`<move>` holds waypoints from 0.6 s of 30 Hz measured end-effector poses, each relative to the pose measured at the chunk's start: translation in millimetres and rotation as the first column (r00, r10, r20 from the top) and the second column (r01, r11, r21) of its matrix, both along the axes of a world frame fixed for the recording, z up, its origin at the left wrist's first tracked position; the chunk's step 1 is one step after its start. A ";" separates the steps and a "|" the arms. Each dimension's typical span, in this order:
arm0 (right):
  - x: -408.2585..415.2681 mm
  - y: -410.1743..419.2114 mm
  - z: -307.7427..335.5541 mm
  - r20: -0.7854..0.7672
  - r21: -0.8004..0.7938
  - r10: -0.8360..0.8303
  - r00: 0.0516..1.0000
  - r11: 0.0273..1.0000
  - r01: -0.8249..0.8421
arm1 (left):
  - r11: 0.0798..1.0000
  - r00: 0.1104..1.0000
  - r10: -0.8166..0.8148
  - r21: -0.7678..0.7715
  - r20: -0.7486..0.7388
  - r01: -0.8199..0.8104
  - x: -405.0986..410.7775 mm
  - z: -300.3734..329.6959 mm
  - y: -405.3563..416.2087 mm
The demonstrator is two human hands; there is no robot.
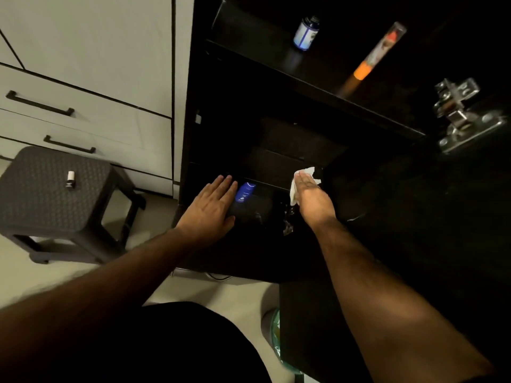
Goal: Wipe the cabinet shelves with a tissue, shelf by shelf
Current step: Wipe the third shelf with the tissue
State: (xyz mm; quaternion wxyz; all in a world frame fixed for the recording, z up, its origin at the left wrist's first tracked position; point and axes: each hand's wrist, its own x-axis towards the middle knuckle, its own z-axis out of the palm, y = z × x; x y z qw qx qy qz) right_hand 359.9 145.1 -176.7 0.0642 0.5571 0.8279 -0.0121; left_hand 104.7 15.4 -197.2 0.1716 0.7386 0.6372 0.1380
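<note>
Right hand [312, 200] flat, pinning tissue [300, 183] | tissue long axis toward shelf [276, 167] | left hand [213, 208] spread

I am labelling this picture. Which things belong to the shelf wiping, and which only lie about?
Job: white crumpled tissue under right hand; black cabinet shelves.
Lying about: blue lotion bottle; small blue-labelled bottle; long orange-ended tube; dark plastic stool.

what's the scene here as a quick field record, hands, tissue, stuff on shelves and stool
left hand: flat, fingers spread, by the blue bottle on the low shelf
right hand: pressing the white tissue
upper shelf: small blue-labelled bottle, long clear tube with orange end
stool: one small white-capped bottle
cabinet door: open, hinge visible
</note>
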 end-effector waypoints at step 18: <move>-37.8 22.3 64.8 0.015 -0.096 -0.456 0.890 0.885 0.455 | 0.997 0.998 0.058 0.046 0.020 -0.059 26.9 11.2 13.4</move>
